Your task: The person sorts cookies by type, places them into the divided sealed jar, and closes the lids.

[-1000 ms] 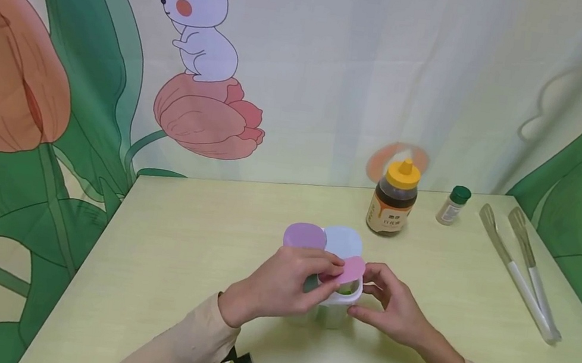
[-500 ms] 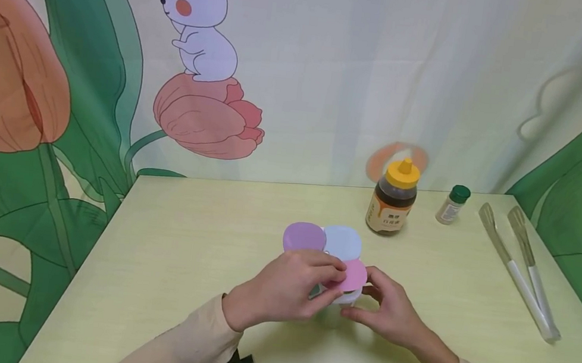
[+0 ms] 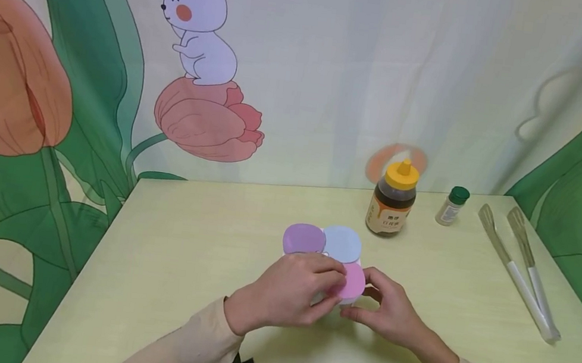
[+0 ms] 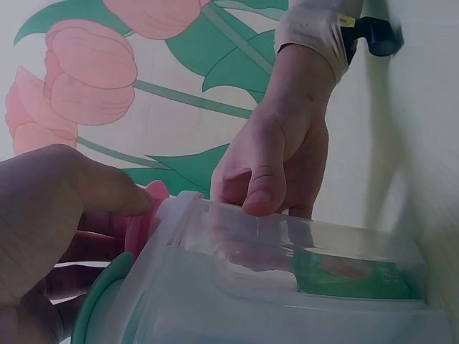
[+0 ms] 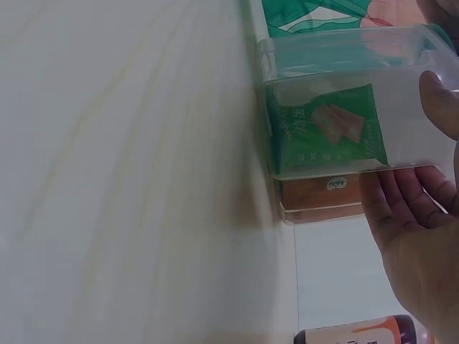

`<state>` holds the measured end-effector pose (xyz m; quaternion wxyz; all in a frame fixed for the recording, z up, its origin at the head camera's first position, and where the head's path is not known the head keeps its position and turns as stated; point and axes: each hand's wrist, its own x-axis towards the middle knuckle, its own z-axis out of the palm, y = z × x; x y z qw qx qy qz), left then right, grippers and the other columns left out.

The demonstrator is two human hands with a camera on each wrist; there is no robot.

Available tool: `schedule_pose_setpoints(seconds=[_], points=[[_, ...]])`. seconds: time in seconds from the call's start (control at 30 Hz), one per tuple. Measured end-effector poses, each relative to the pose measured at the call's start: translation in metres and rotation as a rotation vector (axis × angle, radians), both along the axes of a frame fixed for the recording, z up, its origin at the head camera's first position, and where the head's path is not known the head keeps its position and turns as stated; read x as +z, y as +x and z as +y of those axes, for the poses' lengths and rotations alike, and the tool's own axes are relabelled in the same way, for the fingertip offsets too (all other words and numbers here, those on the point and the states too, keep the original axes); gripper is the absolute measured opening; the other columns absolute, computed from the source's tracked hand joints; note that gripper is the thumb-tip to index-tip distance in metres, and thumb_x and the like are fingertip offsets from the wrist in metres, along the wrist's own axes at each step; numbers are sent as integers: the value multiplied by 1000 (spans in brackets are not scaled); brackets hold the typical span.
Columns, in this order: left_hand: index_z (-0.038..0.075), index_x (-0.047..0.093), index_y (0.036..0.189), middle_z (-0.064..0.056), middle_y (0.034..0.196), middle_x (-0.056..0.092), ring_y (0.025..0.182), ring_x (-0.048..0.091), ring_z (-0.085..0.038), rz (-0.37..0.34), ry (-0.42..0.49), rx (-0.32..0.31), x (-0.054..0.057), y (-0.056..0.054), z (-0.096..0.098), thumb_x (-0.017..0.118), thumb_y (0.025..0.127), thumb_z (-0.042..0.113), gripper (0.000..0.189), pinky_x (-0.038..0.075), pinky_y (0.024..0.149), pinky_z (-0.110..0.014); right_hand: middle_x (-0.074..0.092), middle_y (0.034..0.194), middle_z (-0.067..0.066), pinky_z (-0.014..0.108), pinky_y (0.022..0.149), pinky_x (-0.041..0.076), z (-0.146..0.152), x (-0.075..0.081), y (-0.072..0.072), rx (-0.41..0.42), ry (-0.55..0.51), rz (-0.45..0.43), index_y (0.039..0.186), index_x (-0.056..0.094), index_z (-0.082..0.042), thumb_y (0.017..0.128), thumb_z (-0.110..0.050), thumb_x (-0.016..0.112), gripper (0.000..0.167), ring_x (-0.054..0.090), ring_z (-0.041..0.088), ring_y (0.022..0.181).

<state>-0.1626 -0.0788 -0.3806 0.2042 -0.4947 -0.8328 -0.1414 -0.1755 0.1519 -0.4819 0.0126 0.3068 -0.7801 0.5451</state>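
A clear storage box (image 5: pixel 403 115) with several compartments stands upright, topped by purple (image 3: pixel 304 239), light blue (image 3: pixel 342 244) and pink (image 3: pixel 354 281) flip lids. A green lid (image 4: pixel 100 297) shows at its edge in the left wrist view. My left hand (image 3: pixel 296 287) reaches over the top and pinches the pink lid, which lies nearly flat over its compartment. With thumb and fingers on opposite sides, my right hand (image 3: pixel 389 309) holds the box near its upper right corner. Through the wall appears a green printed packet (image 5: pixel 328 129), and a brown packet (image 5: pixel 315 192) sits in a neighbouring compartment.
Behind the box stands a honey bottle (image 3: pixel 392 202) with a yellow cap. A small green-capped jar (image 3: pixel 452 206) is to its right. Two long white-handled utensils (image 3: pixel 520 273) lie near the table's right edge. A printed curtain (image 3: pixel 308 76) hangs along the back.
My left hand has brought the pink lid down from a raised tilt to nearly flat, covering the opening that showed green inside. My right hand has stayed at the box's side.
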Motion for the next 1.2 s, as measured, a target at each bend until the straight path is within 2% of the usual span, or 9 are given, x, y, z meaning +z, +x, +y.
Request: schedule_pose_setpoints(seconds=[0.2,0.27,0.37,0.57,0.67,0.83,1.03,1.2], points=[[20,72,103,8,107,69,98,64,-10,70,-63,-38,1,-2,3,64,87,22,18,53,87,-21,61,109,0,28,89,57,1,0,-1,0,11,15,111,56,-14,73,-10,85,48,59,6,103],[22,72,104,10,107,69,97,63,-10,85,-95,-49,2,-2,4,62,89,22,19,52,87,-20,61,110,-1,29,90,57,1,2,0,-5,20,-1,110,56,-15,74,-13,85,47,59,6,102],[24,72,104,12,106,68,97,62,-9,100,-140,-33,4,-2,6,61,90,22,18,52,85,-20,61,111,-2,31,92,56,1,5,1,-11,26,-20,110,56,-16,74,-16,85,46,60,7,102],[27,70,104,14,101,66,98,60,-8,181,-235,31,4,4,9,62,88,22,19,55,66,-19,62,107,-2,34,92,56,2,5,0,-13,33,-33,108,56,-16,75,-18,85,44,60,8,101],[28,69,106,15,102,66,101,59,-8,179,-260,45,4,6,7,63,88,23,20,55,63,-18,62,106,-2,33,92,56,1,5,0,-10,37,-37,109,56,-16,75,-20,85,45,60,8,101],[28,69,111,16,105,66,105,59,-7,163,-277,44,4,5,5,63,88,24,24,56,72,-18,62,106,-3,33,92,56,0,5,-1,-8,46,-35,108,56,-17,75,-22,85,44,60,8,101],[25,66,118,10,115,65,112,58,-11,148,-267,-2,2,4,1,65,86,23,32,55,83,-20,63,105,-4,32,90,57,3,4,-2,-2,61,-4,108,57,-17,76,-22,85,43,61,8,100],[17,68,118,3,118,65,115,58,-15,42,-154,-120,0,-2,-6,67,88,21,31,45,105,-24,63,106,-6,30,87,59,6,5,-4,27,83,19,110,57,-20,77,-22,84,44,62,9,100]])
